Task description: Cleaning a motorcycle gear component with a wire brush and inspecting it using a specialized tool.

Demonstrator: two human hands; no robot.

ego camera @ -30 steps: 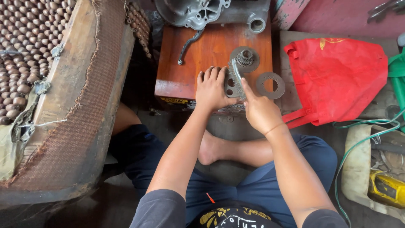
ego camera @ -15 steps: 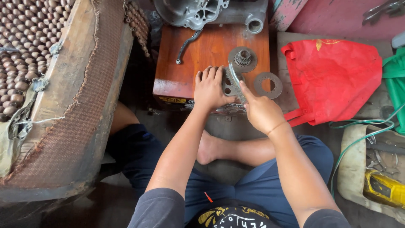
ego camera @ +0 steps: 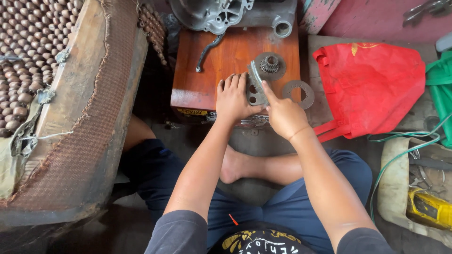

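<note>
Both hands, left hand (ego camera: 234, 99) and right hand (ego camera: 281, 114), fingers clamped on grey perforated metal plate (ego camera: 254, 89) tilted on reddish wooden tabletop (ego camera: 226, 61); could slip, knocking grey toothed gear hub (ego camera: 270, 64) just beside.

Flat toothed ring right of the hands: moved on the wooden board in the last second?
No. The flat toothed ring lies in the same spot near the wooden board's right edge, just below-right of the gear disc.
</note>
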